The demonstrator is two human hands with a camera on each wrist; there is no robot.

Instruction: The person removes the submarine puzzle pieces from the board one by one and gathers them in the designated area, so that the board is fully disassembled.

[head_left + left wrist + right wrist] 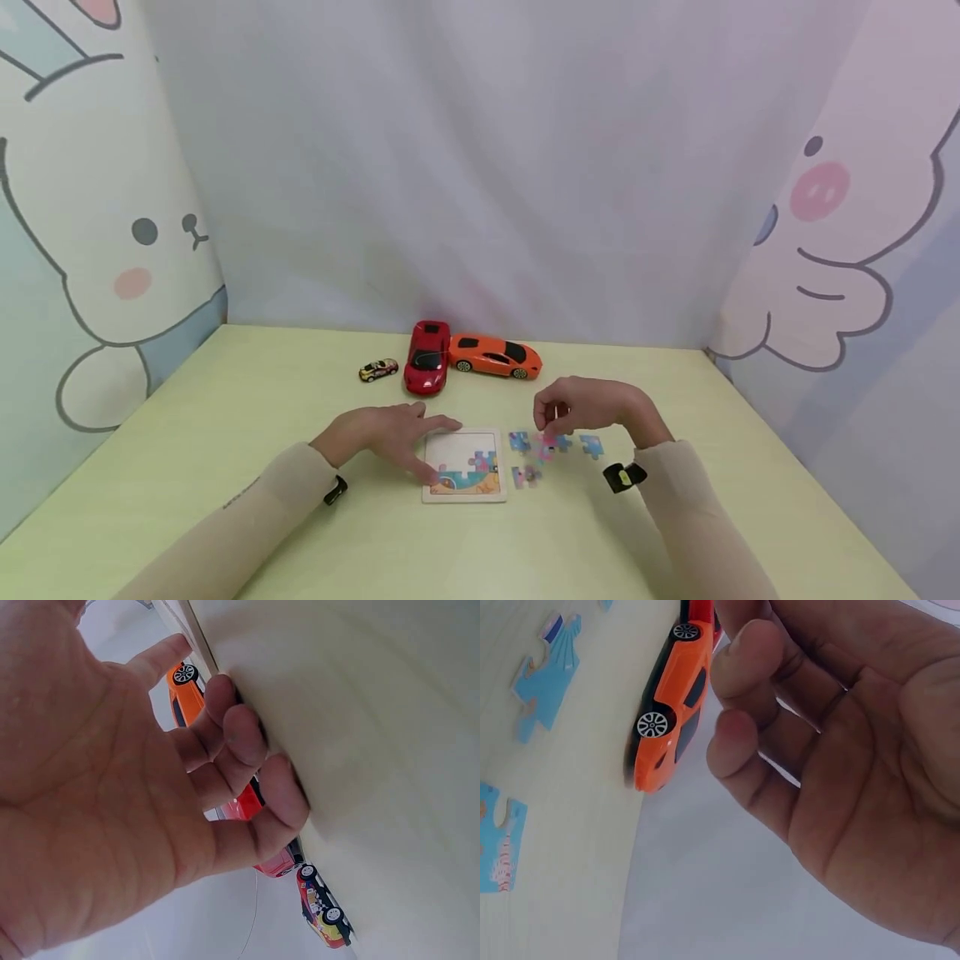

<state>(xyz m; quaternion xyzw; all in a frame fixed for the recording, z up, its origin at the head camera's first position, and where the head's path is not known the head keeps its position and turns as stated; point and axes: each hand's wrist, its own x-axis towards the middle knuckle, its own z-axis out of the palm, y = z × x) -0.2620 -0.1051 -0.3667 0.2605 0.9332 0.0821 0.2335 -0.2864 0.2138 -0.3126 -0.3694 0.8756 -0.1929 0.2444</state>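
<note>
A square puzzle tray [465, 498] lies in front of me, its lower part and right side filled with blue, orange and pink pieces. My left hand [397, 433] rests at its left side with fingers spread; thumb and index finger reach over the frame. In the left wrist view the other fingers of the left hand [112, 772] bend loosely at the tabletop. My right hand [581, 404] pinches a pink puzzle piece [547, 450] just right of the tray, fingertips at its upper edge. In the right wrist view the pinching tips of the right hand [855, 765] are out of frame.
Loose puzzle pieces lie right of the tray: a blue piece [519, 442], a pinkish piece [527, 477] and a light blue piece [592, 447]. Behind stand a red toy car [427, 358], an orange toy car [495, 357] and a small patterned car [378, 370].
</note>
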